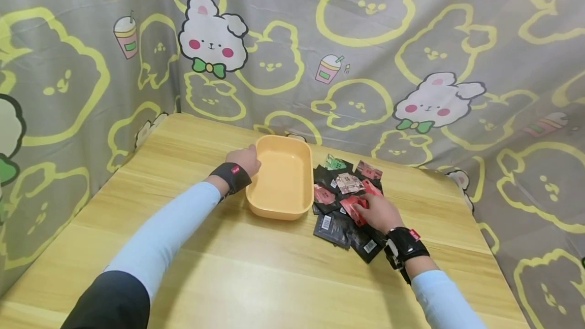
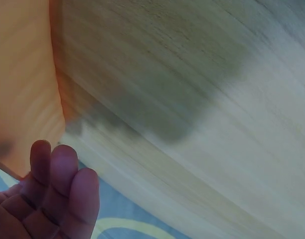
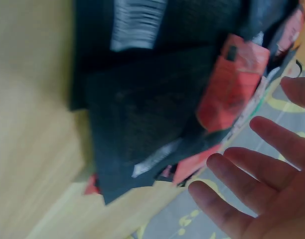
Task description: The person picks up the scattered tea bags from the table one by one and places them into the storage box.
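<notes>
A yellow-orange plastic tub (image 1: 281,179) sits on the table. My left hand (image 1: 245,160) holds it at the left rim. In the left wrist view, curled fingers (image 2: 64,162) lie by the tub's outer wall (image 2: 23,74); the thumb is mostly hidden. To the right of the tub lies a loose pile of small sachets, black with red, green or pale printed panels. My right hand (image 1: 381,212) hovers at the pile's right side, near a red-panelled sachet (image 1: 353,208). Its fingers (image 3: 259,172) are spread and nearly straight in the right wrist view, gripping nothing.
The wood-grain table (image 1: 256,278) extends in front of the tub and pile. Dark sachets with barcode labels (image 1: 332,230) overlap at the pile's near edge. A grey curtain (image 1: 283,24) with cartoon prints hangs behind and along both sides.
</notes>
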A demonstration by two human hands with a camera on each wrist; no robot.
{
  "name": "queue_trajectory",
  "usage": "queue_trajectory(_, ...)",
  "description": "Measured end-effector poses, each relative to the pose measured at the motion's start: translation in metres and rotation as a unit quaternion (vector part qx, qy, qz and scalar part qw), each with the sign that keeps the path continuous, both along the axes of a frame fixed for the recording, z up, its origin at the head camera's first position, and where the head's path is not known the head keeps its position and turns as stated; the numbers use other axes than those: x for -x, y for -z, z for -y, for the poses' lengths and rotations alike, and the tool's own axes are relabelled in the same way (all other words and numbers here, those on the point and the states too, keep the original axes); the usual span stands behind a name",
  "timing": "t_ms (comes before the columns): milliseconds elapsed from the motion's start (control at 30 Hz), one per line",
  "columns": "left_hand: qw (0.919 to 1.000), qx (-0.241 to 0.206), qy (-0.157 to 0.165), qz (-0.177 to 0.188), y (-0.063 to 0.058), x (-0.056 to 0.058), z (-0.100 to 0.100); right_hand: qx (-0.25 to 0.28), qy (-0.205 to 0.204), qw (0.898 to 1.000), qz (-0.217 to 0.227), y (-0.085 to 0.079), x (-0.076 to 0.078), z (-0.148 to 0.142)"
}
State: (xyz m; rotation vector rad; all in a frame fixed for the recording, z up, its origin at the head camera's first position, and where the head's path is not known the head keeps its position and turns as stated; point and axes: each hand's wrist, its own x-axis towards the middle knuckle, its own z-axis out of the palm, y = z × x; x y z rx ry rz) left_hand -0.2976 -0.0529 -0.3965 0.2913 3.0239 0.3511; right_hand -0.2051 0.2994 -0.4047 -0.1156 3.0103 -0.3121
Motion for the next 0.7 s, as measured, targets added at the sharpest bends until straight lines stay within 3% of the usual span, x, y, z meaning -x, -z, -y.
queue_trajectory(233, 0.9999, -0.011, -0.010, -0.006, 0.002, 0.001, 0.002, 0.008, -0.004, 1.000, 0.009, 0.005, -0.007, 0.001)
queue_trajectory(500, 0.9998, -0.017, -0.007, -0.003, 0.000, 0.002, 0.000, -0.023, 0.000, 1.000, 0.014, 0.012, -0.003, 0.002)
queue_trajectory(700, 0.9998, -0.016, -0.012, 0.002, 0.008, 0.006, 0.000, -0.068, -0.009, 0.998, 0.013, 0.021, -0.006, 0.007)
